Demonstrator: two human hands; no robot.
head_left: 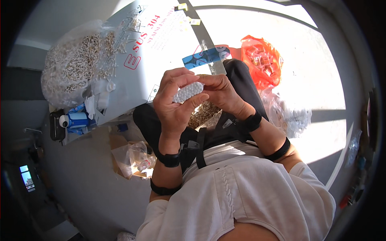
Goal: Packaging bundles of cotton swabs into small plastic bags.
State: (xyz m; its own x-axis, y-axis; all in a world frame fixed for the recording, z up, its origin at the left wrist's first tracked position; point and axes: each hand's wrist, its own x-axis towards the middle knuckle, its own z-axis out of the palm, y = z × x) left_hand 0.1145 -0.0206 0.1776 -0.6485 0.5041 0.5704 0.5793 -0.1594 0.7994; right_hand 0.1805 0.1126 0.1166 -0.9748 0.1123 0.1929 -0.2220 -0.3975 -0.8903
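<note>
From where I stand, the seated person's left hand (pixel 173 96) curls around a packed bundle of white round tips (pixel 188 92), thumb along the lower side and fingers bent over the top. The right hand (pixel 223 92) pinches at the bundle's right end, its fingertips close against the left hand's; exactly what those tips grip is too small to tell. The bundle is held up in front of the body, above the lap, its tips facing the wearer. Each wrist has a black band (pixel 252 121). Just below the hands, a heap of loose thin sticks (pixel 204 114) lies between the thighs of the dark trousers (pixel 241 80). Ahead and to the left spreads a pale board (pixel 136 82) with red lettering, bearing a large clear bag of sticks (pixel 72 60), more sticks strewn beside it, and a blue printed strip (pixel 205 58) near the right edge. A blue-and-white container (pixel 77 120) stands by a black case (pixel 57 126) at the near left corner. Lower left, a cardboard box (pixel 116 141) holds clear plastic. Over to the right sit an open orange-red bag (pixel 262 60) of small packets and, nearer, a clear bag (pixel 296 119) with whitish contents.
</note>
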